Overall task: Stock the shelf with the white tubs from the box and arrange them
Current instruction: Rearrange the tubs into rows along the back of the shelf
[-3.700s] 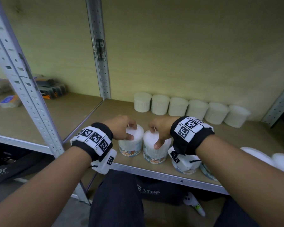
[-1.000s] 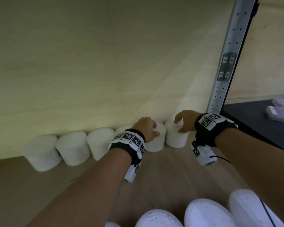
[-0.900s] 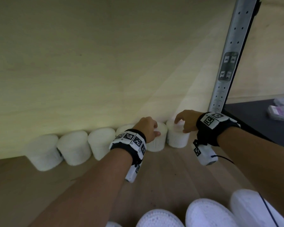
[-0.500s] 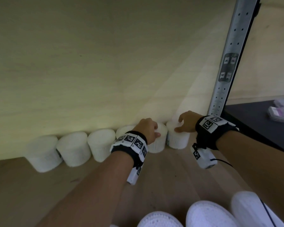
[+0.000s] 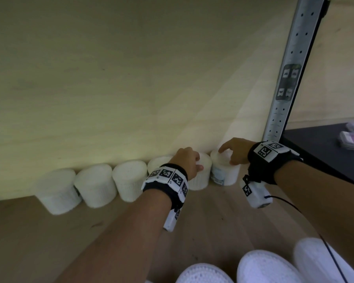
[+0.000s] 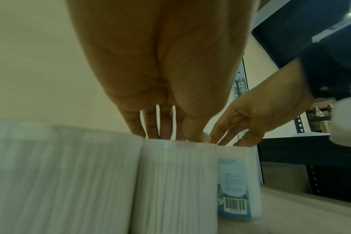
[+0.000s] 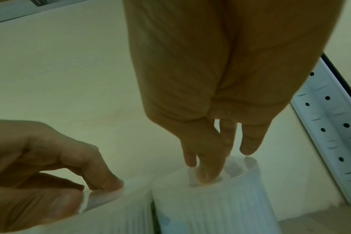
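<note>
Six tubs are standing in a row at the far wall of the shelf (image 5: 223,211). L hand (image 5: 187,161) is curling its fingers on the 5th tub (image 5: 200,176). R hand (image 5: 236,151) is touching the last tub (image 5: 225,172) on top w/ straight fingers, by the post (image 5: 290,78).

Nothing legible shows. The rightmost white tub (image 6: 237,182) carries a blue label with a barcode (image 6: 235,204) and lines of print too blurred to read. Both wristbands (image 5: 268,151) bear black-and-white square marker codes, no letters. A sticker (image 5: 287,82) on the metal shelf upright (image 5: 294,58) shows 4 small unreadable symbols.
</note>
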